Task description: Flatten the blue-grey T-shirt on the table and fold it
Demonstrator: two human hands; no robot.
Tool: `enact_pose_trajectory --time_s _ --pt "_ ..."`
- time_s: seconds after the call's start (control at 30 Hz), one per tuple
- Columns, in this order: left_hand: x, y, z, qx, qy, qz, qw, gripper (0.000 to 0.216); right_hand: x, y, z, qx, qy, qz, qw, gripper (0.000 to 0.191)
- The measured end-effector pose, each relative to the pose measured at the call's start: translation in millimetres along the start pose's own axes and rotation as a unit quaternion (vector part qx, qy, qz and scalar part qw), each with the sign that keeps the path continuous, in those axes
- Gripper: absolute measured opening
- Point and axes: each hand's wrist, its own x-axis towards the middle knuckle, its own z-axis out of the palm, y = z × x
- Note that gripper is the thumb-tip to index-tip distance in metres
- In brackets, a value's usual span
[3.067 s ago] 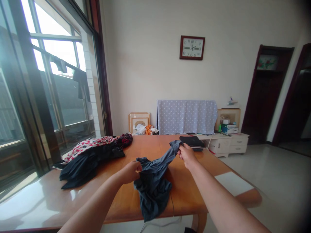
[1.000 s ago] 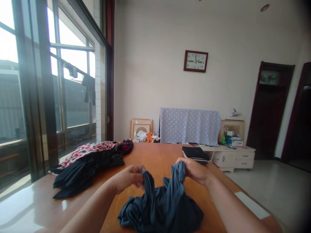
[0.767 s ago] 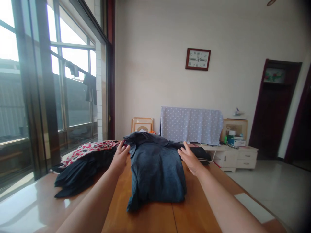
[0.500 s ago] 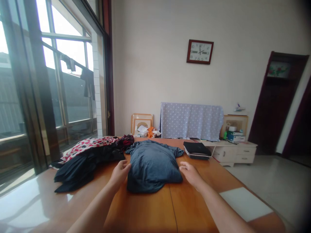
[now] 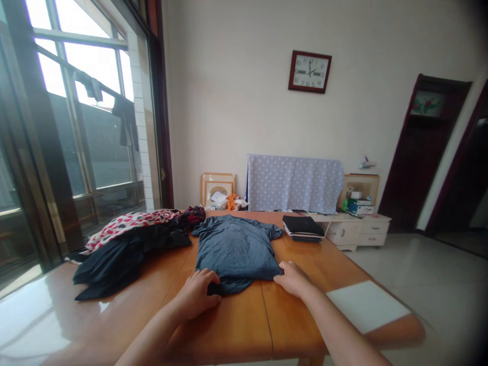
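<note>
A dark blue-grey T-shirt lies spread on the wooden table, its sleeves at the far end and its hem toward me. At the near left corner of the hem, my left hand has its fingers curled over the fabric, with the thumb below. My right hand pinches the near right corner between thumb and fingers. Wrinkles run across the middle of the shirt, and a flap of the hem sticks out between the hands.
Left of the shirt lies a pile of dark clothes with a red-and-white patterned garment on top. A folded black stack sits at the far right. The wooden table has a pale sheet near its right edge.
The shirt, puffed up before, has settled flatter on the table. Both hands have come onto its near corners and closed on the fabric. The view has shifted slightly.
</note>
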Motion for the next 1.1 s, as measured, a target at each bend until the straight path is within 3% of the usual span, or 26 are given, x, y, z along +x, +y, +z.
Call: enact_pose_trajectory --time_s 0.1,0.17,0.23,0.33,0.4,0.5,0.6,0.73,0.83,0.97,1.1 --pt "0.2 -5.0 1.8 0.021 -0.002 -0.001 1.0 0.023 -0.1 -8.1 5.2 0.039 0.007 -0.016 0.999 0.012" --pt "2.7 -8.7 3.4 0.015 0.006 0.007 1.0 0.014 0.6 -15.5 6.7 0.121 0.005 -0.018 0.992 0.01" --pt "6.7 -12.3 5.1 -0.022 0.03 0.004 0.999 0.008 1.9 -22.9 5.4 0.297 0.004 0.008 0.955 0.012" --pt "13.0 -15.8 4.5 -0.143 0.107 -0.023 0.984 0.011 5.2 -29.7 0.6 0.503 0.005 0.065 0.862 0.02" --pt "15.8 -15.9 0.6 -0.235 0.16 -0.042 0.958 0.022 8.2 -29.8 -1.9 0.531 0.012 0.087 0.843 0.024" --pt "17.1 -14.7 -8.7 -0.321 0.174 -0.067 0.929 0.034 11.8 -24.4 -3.3 0.532 0.025 0.112 0.839 0.032" --pt "16.4 -17.6 -16.0 -0.32 0.183 -0.08 0.926 0.036 10.9 -17.3 -6.1 0.513 0.027 0.129 0.848 0.04" --pt "15.7 -31.7 -16.3 -0.254 0.202 -0.076 0.943 0.036 -1.5 -13.6 -13.2 0.428 0.06 0.092 0.897 0.038" --pt "15.3 -43.2 -12.6 -0.218 0.19 -0.086 0.953 0.037 -17.1 -15.7 -12.6 0.352 0.026 0.037 0.935 0.039" --pt "10.4 -49.3 -10.9 -0.169 0.136 -0.088 0.972 0.038 -35.1 -17.4 -0.3 0.148 -0.034 -0.053 0.987 0.04" --pt "1.3 -47.0 -15.2 -0.099 0.06 -0.093 0.989 0.039 -35.4 -17.5 4.8 0.007 0.026 -0.076 0.997 0.021"
